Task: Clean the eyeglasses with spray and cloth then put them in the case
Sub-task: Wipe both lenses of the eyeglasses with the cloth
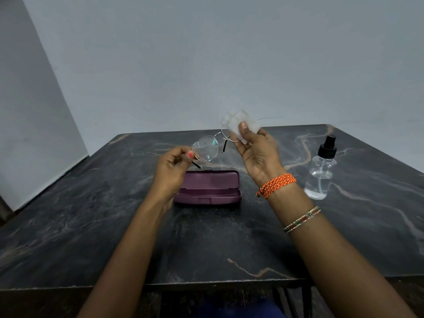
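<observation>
Left hand point(173, 162) pinching eyeglasses point(206, 149), right hand point(257, 148) gripping cloth point(236, 121), apparently over lens

A single head-worn camera gave the only view. It sat above the near edge of a dark marbled table point(206, 237) and looked forward and down across it toward a pale wall point(206, 53) that filled the upper half of the frame. The wide lens bowed the table's edges and spread both forearms out from the bottom corners. The left hand point(172, 166) and right hand point(257, 152) were raised at mid-frame, close to the lens. The table's far edge and its right corner stayed in view.
</observation>
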